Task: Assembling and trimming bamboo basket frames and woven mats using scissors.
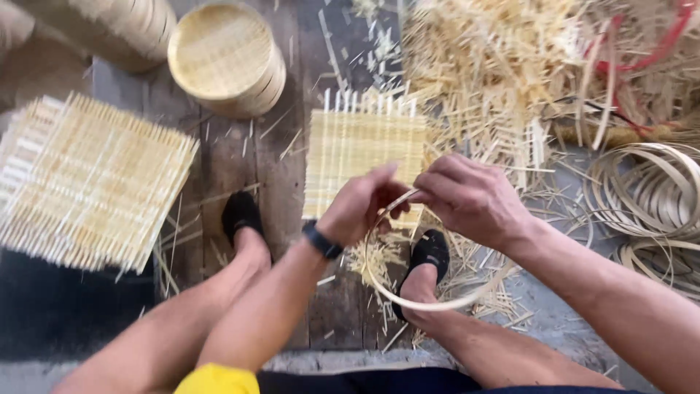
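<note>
Both hands meet over a thin bamboo hoop [408, 295]: the left hand [357, 208] pinches its top arc with closed fingers, and the right hand [470, 197], curled shut, grips the same arc just beside it. Beyond the hands lies a woven bamboo mat [361, 146] on the wooden floor [233, 160]. Left of the left hand sits a larger mat [87, 179], with a round woven tray stack [226, 58] farther off. Right of the right hand lie coiled bamboo strips [649, 193].

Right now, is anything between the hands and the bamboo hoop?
No. Both the left hand and right hand already grip the bamboo hoop at its top; nothing visible sits between them.
</note>
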